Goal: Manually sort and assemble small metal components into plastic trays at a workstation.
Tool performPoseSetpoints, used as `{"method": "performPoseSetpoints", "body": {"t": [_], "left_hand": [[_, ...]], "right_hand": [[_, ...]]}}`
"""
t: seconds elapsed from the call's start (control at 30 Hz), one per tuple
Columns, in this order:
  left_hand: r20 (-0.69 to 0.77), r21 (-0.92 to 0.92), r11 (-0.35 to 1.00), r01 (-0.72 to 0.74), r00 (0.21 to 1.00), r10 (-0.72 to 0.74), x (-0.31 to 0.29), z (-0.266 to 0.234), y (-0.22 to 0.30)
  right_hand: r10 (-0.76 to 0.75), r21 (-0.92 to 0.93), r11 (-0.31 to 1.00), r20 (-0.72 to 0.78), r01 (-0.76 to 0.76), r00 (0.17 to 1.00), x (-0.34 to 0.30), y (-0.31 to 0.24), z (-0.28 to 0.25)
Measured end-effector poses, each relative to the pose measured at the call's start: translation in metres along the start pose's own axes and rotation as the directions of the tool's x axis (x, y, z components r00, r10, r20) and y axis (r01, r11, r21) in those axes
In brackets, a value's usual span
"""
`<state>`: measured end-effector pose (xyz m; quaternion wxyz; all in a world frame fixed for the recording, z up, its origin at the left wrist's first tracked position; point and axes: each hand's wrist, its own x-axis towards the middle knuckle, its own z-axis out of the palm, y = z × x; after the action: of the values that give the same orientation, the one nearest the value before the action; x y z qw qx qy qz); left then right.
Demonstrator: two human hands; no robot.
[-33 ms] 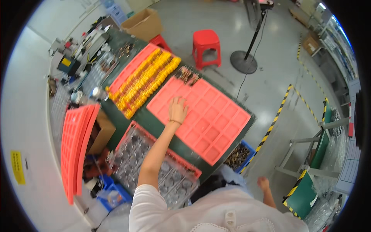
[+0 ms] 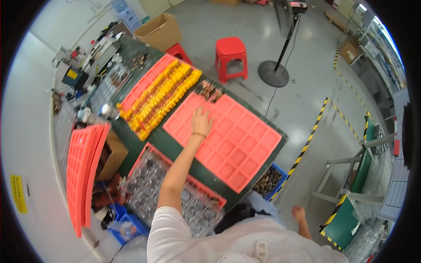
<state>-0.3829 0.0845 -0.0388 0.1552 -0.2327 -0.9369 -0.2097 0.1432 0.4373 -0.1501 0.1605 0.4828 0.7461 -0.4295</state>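
My left hand reaches across a pink tray with square pockets on the green table. Its fingers are spread over the tray's left part and hold nothing I can see. Just beyond the fingertips, at the tray's far edge, lies a small heap of copper-coloured parts. My right hand hangs low at my right side, away from the table. It looks small and rounded here, and its fingers do not show clearly.
Rows of yellow parts fill another pink tray farther left. A clear plastic tray with round hollows lies nearer me. Pink trays stand upright at left. A blue bin sits by the table's right edge; a red stool stands beyond.
The whole view has shifted slightly, so the table sits a little lower and further left. My left hand stays over the pink tray, its fingers now more spread.
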Motion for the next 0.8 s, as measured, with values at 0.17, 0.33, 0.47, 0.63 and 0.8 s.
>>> {"method": "performPoseSetpoints", "body": {"t": [0.17, 0.33, 0.47, 0.63, 0.8], "left_hand": [[0.084, 0.144, 0.987, 0.076, 0.992, -0.089, 0.081, 0.089, -0.011], [0.029, 0.335, 0.94, 0.066, 0.996, -0.08, 0.099, 0.115, -0.031], [0.021, -0.173, 0.968, 0.179, 0.984, -0.178, 0.078, 0.089, -0.014], [0.599, -0.741, 0.204, 0.64, 0.767, -0.229, -0.004, 0.009, 0.06], [0.744, -0.666, 0.015, 0.745, 0.666, -0.043, -0.089, -0.119, 0.139]], "right_hand": [[0.286, 0.231, 0.938, -0.093, -0.259, 0.954, -0.054, 0.04, -0.022], [0.378, 0.003, 0.926, -0.042, -0.379, 0.925, -0.085, 0.022, -0.012], [-0.161, -0.621, 0.742, 0.204, 0.255, 0.966, -0.042, 0.009, -0.011], [-0.532, -0.079, 0.846, -0.063, 0.527, 0.844, -0.015, -0.225, -0.011], [-0.838, 0.238, 0.494, -0.124, 0.836, 0.531, -0.074, -0.407, 0.014]]}}
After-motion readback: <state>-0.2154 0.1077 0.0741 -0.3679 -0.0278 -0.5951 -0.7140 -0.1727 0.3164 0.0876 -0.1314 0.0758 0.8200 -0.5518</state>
